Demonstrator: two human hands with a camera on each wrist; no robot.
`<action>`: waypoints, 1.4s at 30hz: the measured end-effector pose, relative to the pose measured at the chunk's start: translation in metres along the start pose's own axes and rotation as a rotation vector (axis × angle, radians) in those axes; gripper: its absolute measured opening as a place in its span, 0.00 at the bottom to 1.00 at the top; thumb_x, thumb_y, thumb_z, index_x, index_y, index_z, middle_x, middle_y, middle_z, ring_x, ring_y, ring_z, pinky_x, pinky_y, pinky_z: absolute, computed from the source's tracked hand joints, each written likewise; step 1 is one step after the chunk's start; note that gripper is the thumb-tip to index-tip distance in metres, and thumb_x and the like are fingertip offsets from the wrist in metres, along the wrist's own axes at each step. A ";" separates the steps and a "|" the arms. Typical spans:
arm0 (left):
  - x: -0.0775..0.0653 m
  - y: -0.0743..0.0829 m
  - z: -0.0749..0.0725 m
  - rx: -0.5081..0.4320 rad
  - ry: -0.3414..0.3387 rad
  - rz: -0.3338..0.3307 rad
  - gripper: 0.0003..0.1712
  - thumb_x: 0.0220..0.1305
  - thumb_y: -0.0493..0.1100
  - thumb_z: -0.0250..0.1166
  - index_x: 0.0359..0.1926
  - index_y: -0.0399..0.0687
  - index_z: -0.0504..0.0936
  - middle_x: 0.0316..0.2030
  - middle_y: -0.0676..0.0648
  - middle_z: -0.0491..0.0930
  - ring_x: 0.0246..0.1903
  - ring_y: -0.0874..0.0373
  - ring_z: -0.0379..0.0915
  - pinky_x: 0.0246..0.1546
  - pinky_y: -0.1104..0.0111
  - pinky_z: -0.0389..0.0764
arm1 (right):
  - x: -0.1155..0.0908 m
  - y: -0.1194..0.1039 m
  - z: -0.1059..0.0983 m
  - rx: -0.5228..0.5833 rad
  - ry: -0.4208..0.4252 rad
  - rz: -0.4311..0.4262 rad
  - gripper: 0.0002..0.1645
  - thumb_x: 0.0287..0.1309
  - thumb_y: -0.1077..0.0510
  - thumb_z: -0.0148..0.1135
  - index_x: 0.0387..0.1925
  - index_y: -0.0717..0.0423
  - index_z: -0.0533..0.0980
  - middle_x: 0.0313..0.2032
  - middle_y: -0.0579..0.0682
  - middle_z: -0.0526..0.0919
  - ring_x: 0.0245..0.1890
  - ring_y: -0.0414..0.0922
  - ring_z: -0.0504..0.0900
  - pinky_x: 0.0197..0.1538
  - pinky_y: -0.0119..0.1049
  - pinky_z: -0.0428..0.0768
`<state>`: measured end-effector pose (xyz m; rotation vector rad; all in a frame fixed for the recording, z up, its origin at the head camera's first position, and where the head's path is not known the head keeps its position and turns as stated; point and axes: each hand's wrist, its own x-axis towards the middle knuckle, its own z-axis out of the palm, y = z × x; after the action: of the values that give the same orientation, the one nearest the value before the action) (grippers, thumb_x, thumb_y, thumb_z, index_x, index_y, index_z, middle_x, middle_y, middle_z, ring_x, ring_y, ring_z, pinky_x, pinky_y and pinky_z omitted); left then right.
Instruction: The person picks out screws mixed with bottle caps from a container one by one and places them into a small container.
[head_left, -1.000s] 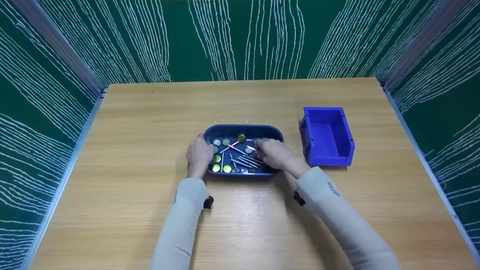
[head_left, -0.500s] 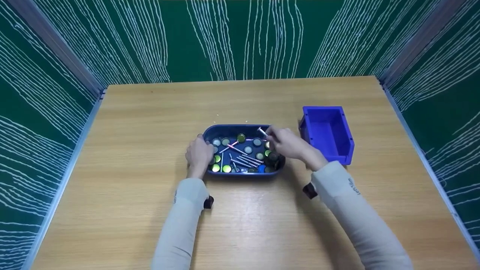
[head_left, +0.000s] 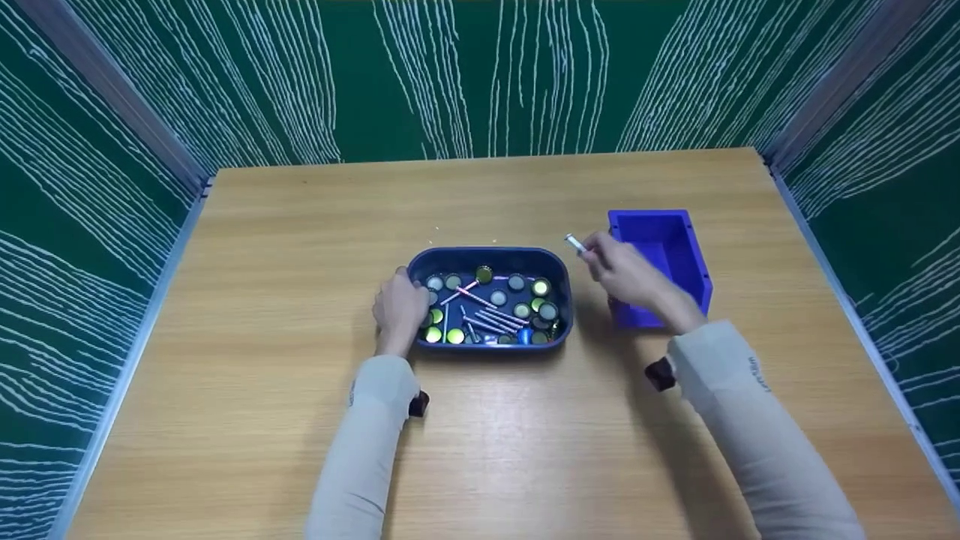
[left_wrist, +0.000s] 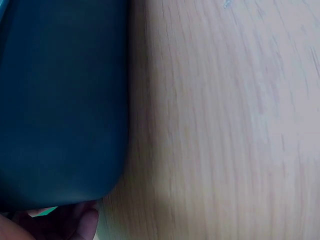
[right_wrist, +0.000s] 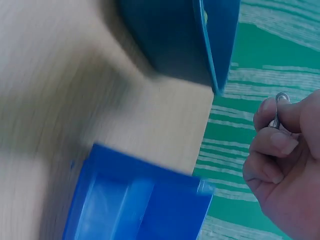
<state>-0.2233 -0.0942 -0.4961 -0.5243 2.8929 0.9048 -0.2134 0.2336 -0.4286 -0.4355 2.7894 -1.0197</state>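
Observation:
In the head view my left hand (head_left: 400, 307) holds the left end of a dark navy tray (head_left: 491, 351) by its rim. The left wrist view shows the tray's side wall (left_wrist: 65, 110) with curled fingers (left_wrist: 87, 224) at its end. Inside lie several round bottle caps (head_left: 455, 336) and several long metal screws (head_left: 495, 322). My right hand (head_left: 630, 274) pinches a metal screw (head_left: 575, 243) between thumb and fingers, above the table between the tray and a blue bin (head_left: 697, 262). In the right wrist view the screw's head (right_wrist: 282, 96) shows past the thumb.
The blue bin stands right of the tray, partly hidden by the right hand and wrist. A blue cap (head_left: 524, 335) lies in the tray's front right. Green walls with white lines (head_left: 532, 82) border the wooden table (head_left: 480, 442). Small white crumbs lie behind the tray.
My right hand lifts a screw out of the tray and moves right with it, to beside the blue bin. The left hand stays at the tray's rim.

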 end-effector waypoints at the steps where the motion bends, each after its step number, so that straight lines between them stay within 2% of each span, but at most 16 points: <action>1: 0.000 0.000 0.000 0.001 -0.003 0.001 0.23 0.68 0.47 0.53 0.60 0.45 0.75 0.52 0.38 0.82 0.51 0.39 0.79 0.49 0.47 0.78 | -0.001 0.004 -0.004 0.012 0.005 0.017 0.14 0.74 0.59 0.45 0.51 0.65 0.70 0.33 0.58 0.78 0.28 0.46 0.74 0.32 0.35 0.72; 5: 0.000 0.000 0.000 0.007 -0.011 0.000 0.24 0.68 0.47 0.52 0.61 0.44 0.74 0.52 0.39 0.82 0.51 0.40 0.80 0.49 0.48 0.78 | -0.007 0.018 -0.019 0.051 0.044 0.067 0.16 0.76 0.56 0.43 0.53 0.64 0.69 0.39 0.61 0.78 0.36 0.52 0.77 0.38 0.37 0.73; 8: 0.000 -0.001 0.000 0.007 -0.004 0.006 0.24 0.68 0.47 0.53 0.61 0.44 0.74 0.51 0.39 0.83 0.51 0.41 0.80 0.49 0.48 0.78 | -0.011 0.029 -0.025 0.054 0.091 0.091 0.17 0.76 0.55 0.43 0.54 0.65 0.68 0.42 0.62 0.79 0.40 0.52 0.77 0.41 0.37 0.71; 13: 0.001 -0.001 0.000 0.008 0.000 0.017 0.25 0.68 0.47 0.52 0.62 0.43 0.74 0.52 0.38 0.82 0.51 0.40 0.80 0.50 0.48 0.78 | -0.013 0.043 -0.028 0.026 0.204 0.113 0.15 0.74 0.58 0.45 0.51 0.68 0.69 0.40 0.63 0.80 0.37 0.48 0.74 0.38 0.31 0.69; 17: 0.002 -0.001 0.000 0.009 -0.016 0.010 0.26 0.69 0.48 0.52 0.64 0.44 0.72 0.53 0.38 0.82 0.52 0.41 0.79 0.50 0.49 0.78 | -0.015 0.053 -0.024 0.004 0.262 0.138 0.14 0.73 0.60 0.46 0.49 0.70 0.70 0.40 0.65 0.81 0.37 0.51 0.77 0.37 0.30 0.69; 21: 0.001 -0.001 0.000 0.016 -0.021 0.004 0.26 0.69 0.48 0.52 0.65 0.45 0.72 0.53 0.38 0.82 0.52 0.40 0.80 0.50 0.49 0.78 | -0.017 0.061 -0.019 -0.010 0.255 0.183 0.16 0.73 0.61 0.45 0.50 0.71 0.70 0.41 0.67 0.81 0.41 0.57 0.79 0.41 0.38 0.71; 26: 0.001 0.000 -0.001 0.011 -0.011 0.002 0.25 0.68 0.48 0.53 0.64 0.45 0.74 0.53 0.38 0.82 0.52 0.40 0.80 0.49 0.48 0.79 | -0.018 0.070 -0.013 -0.037 0.236 0.224 0.17 0.72 0.61 0.44 0.51 0.72 0.71 0.42 0.67 0.80 0.41 0.58 0.78 0.45 0.48 0.73; 33: 0.002 0.000 -0.001 0.000 -0.029 0.001 0.29 0.69 0.48 0.52 0.68 0.44 0.69 0.57 0.38 0.80 0.55 0.40 0.78 0.52 0.49 0.78 | -0.017 0.077 -0.006 -0.077 0.213 0.238 0.16 0.70 0.63 0.45 0.50 0.73 0.71 0.44 0.69 0.79 0.43 0.61 0.79 0.47 0.55 0.75; 37: 0.002 -0.001 0.000 0.005 -0.016 0.007 0.27 0.68 0.48 0.52 0.65 0.44 0.72 0.55 0.38 0.81 0.54 0.40 0.79 0.51 0.49 0.78 | -0.017 0.081 -0.001 -0.123 0.175 0.243 0.17 0.69 0.64 0.45 0.50 0.74 0.71 0.47 0.72 0.79 0.49 0.67 0.78 0.52 0.61 0.74; 42: 0.002 -0.001 -0.001 0.010 -0.018 0.004 0.26 0.68 0.48 0.52 0.64 0.44 0.73 0.55 0.38 0.81 0.54 0.40 0.79 0.51 0.49 0.78 | -0.017 0.086 0.003 -0.139 0.160 0.245 0.18 0.68 0.65 0.45 0.53 0.74 0.70 0.50 0.74 0.77 0.55 0.69 0.75 0.57 0.63 0.71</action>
<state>-0.2248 -0.0964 -0.4964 -0.5072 2.8824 0.8901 -0.2155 0.3000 -0.4856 -0.0240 2.9709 -0.8450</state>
